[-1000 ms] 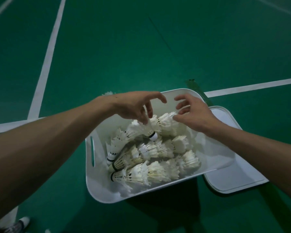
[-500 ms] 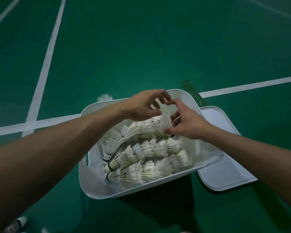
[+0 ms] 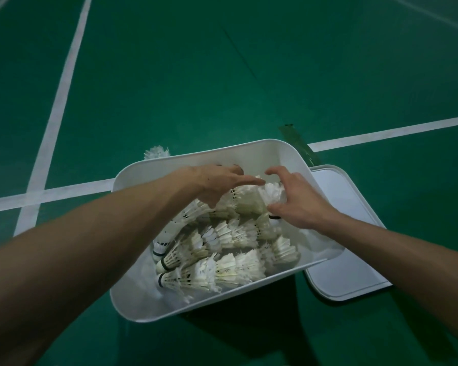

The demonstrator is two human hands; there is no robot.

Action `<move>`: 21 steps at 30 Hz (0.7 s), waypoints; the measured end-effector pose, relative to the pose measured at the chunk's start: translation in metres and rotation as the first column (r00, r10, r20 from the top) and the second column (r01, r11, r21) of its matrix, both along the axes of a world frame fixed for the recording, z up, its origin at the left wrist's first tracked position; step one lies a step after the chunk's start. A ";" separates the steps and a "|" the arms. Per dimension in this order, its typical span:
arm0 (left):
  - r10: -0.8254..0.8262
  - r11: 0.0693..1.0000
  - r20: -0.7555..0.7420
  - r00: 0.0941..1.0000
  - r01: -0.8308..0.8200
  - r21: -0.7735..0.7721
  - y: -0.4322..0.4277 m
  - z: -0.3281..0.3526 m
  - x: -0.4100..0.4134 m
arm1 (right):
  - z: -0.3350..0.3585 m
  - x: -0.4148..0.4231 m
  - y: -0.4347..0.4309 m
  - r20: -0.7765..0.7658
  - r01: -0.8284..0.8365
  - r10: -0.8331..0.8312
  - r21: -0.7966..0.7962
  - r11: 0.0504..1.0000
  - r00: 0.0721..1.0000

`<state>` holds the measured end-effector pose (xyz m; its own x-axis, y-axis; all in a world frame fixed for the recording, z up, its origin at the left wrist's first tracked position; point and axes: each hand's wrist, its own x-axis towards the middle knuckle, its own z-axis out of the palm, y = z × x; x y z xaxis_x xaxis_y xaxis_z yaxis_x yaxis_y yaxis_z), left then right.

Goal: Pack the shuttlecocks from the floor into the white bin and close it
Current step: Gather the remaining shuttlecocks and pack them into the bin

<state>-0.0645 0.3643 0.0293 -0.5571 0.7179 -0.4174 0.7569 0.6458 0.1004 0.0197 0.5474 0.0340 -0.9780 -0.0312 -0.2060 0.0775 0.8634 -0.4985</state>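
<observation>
The white bin (image 3: 251,147) sits on the green floor and holds several rows of nested white shuttlecocks (image 3: 230,270). My left hand (image 3: 217,184) lies palm down over the far row of shuttlecocks (image 3: 245,200), with the fingers stretched toward the far wall and the thumb pointing right. My right hand (image 3: 298,204) curls its index finger and thumb round the feathered end of a shuttlecock (image 3: 273,192) at the right end of that row. One loose shuttlecock (image 3: 156,153) lies on the floor just behind the bin's far left corner.
The bin's white lid (image 3: 352,241) lies flat on the floor against the bin's right side, partly under it. White court lines (image 3: 64,192) cross the floor behind and to the left. A dark green tape strip (image 3: 298,143) lies beyond the bin's far right corner.
Both hands have sunk lower into the far end of the bin. My left hand has flattened over the row, and my right hand now wraps a shuttlecock at its right end.
</observation>
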 end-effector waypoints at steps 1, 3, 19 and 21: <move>-0.002 1.000 -0.012 1.000 0.002 -0.005 -0.001 -0.002 0.001 | -0.001 0.000 0.000 -0.002 -0.002 0.002 -0.003 1.000 1.000; 0.008 1.000 -0.015 1.000 -0.008 0.004 -0.002 -0.002 0.002 | -0.001 -0.002 0.000 -0.001 0.009 -0.009 -0.016 1.000 1.000; 0.051 0.994 -0.036 0.998 -0.047 0.100 -0.019 -0.001 0.004 | -0.009 -0.008 0.005 0.012 0.219 -0.231 -0.366 0.904 0.973; 0.053 0.996 -0.053 0.997 -0.048 0.080 -0.013 0.000 0.006 | -0.010 -0.007 0.006 -0.005 0.189 -0.200 -0.307 0.933 0.980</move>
<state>-0.0583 0.3514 0.0294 -0.6141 0.7174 -0.3289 0.7292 0.6752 0.1112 0.0131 0.5531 0.0243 -0.9778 0.1048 -0.1815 0.2059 0.6407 -0.7397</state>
